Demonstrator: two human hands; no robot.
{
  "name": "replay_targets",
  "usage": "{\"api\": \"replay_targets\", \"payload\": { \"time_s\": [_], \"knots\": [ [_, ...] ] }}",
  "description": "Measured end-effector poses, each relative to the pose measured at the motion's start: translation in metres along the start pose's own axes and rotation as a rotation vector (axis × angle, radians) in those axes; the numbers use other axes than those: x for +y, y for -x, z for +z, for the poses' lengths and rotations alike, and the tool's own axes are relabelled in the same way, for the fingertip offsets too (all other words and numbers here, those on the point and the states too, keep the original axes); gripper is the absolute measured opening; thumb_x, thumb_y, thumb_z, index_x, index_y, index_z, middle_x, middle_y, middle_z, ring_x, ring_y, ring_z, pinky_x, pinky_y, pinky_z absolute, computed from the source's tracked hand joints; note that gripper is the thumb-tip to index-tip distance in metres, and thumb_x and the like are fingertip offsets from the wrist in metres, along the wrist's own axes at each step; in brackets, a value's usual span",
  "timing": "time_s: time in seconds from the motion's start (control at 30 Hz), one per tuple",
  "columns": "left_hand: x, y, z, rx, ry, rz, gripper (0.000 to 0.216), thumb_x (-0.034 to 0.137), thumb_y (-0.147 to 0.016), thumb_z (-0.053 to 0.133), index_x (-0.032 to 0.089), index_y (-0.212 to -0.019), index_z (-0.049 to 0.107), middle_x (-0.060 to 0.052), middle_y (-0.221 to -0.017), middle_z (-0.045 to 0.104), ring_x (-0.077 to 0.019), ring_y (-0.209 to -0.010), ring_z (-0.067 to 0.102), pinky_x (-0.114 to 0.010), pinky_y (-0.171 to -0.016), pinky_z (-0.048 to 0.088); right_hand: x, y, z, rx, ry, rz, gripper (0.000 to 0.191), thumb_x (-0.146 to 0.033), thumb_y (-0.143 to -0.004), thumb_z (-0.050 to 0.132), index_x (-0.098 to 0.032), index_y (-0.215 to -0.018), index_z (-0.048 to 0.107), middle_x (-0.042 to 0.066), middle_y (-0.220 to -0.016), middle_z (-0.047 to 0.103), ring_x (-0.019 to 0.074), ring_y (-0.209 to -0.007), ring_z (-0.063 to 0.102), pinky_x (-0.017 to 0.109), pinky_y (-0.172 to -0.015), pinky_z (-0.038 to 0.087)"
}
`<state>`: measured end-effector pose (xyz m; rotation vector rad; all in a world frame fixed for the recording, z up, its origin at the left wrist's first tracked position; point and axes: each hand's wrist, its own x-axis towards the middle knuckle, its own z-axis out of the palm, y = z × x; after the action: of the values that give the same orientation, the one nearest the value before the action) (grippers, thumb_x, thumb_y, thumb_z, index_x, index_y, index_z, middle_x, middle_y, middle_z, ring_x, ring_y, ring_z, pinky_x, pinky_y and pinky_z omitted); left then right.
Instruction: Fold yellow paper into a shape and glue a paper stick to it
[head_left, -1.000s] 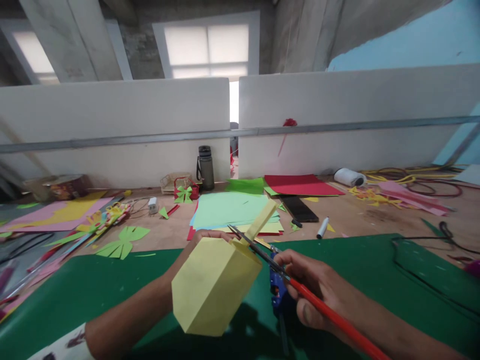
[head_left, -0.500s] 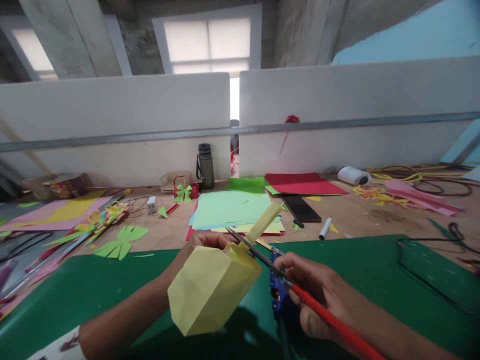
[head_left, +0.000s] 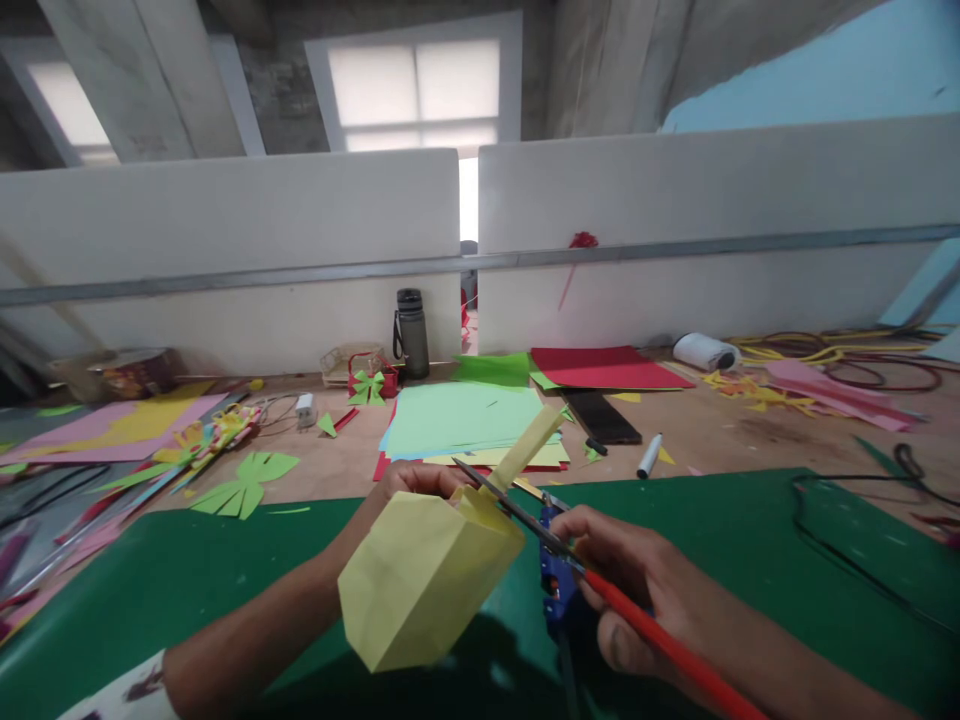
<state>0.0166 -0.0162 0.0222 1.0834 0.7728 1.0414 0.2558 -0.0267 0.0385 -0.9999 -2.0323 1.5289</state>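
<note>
A pale yellow folded paper box (head_left: pixel 427 580) with a narrow paper strip (head_left: pixel 527 445) sticking up from its open end hangs tilted over the green mat. My left hand (head_left: pixel 420 480) grips it from behind; its fingertips are hidden by the paper. In my right hand (head_left: pixel 637 575) is a pair of scissors (head_left: pixel 551 540) with a red handle. Their dark blades lie across the base of the strip, with the tip pointing up and left. Partly behind my right hand, a blue glue gun (head_left: pixel 553 590) rests on the mat.
Beyond the green mat (head_left: pixel 735 530) sit stacked coloured sheets (head_left: pixel 465 420), a black phone (head_left: pixel 606 415), a white marker (head_left: pixel 649 456) and a dark bottle (head_left: pixel 411 333). Green paper cutouts (head_left: pixel 244 485) lie left. A black cable (head_left: pixel 832 560) crosses the right side. White panels (head_left: pixel 240 230) stand behind.
</note>
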Motion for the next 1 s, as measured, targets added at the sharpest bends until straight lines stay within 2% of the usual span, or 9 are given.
{"api": "replay_targets", "payload": {
  "time_s": [0.3, 0.57, 0.83, 1.0],
  "knots": [
    [0.0027, 0.005, 0.004, 0.047, 0.001, -0.024, 0.011, 0.018, -0.058, 0.076, 0.014, -0.061, 0.066, -0.003, -0.077, 0.069, -0.0133, -0.062, 0.06, -0.021, -0.058, 0.045, -0.0011, 0.0007, 0.0009, -0.012, -0.035, 0.041, 0.042, -0.039, -0.064, 0.075, -0.021, -0.095, 0.052, -0.007, -0.068, 0.046, 0.0079, -0.06, 0.036, 0.019, -0.054, 0.032],
    [0.0033, 0.0029, 0.0043, 0.026, -0.036, 0.004, 0.013, 0.02, -0.059, 0.076, 0.013, -0.062, 0.066, -0.005, -0.077, 0.069, -0.0164, -0.066, 0.061, -0.023, -0.06, 0.045, -0.0013, 0.0017, -0.0005, -0.008, 0.017, 0.025, 0.041, -0.041, -0.065, 0.072, -0.022, -0.097, 0.054, -0.005, -0.07, 0.047, 0.0084, -0.059, 0.036, 0.02, -0.051, 0.031],
    [0.0042, 0.0047, 0.0035, -0.016, -0.13, 0.063, 0.008, 0.02, -0.065, 0.071, 0.013, -0.065, 0.068, -0.005, -0.076, 0.067, -0.0172, -0.068, 0.06, -0.025, -0.062, 0.045, -0.0027, 0.0018, 0.0001, -0.012, -0.046, 0.015, 0.029, -0.023, -0.065, 0.068, -0.02, -0.09, 0.053, -0.007, -0.066, 0.044, 0.0068, -0.056, 0.033, 0.02, -0.051, 0.029],
    [0.0042, 0.0055, 0.0033, -0.016, -0.134, 0.033, 0.009, 0.021, -0.066, 0.07, 0.013, -0.065, 0.068, -0.006, -0.079, 0.068, -0.0175, -0.069, 0.06, -0.025, -0.062, 0.045, -0.006, 0.0033, 0.0014, -0.028, -0.057, 0.048, 0.026, -0.017, -0.066, 0.063, -0.019, -0.089, 0.052, -0.008, -0.065, 0.043, 0.006, -0.055, 0.033, 0.019, -0.051, 0.029]
  ]
}}
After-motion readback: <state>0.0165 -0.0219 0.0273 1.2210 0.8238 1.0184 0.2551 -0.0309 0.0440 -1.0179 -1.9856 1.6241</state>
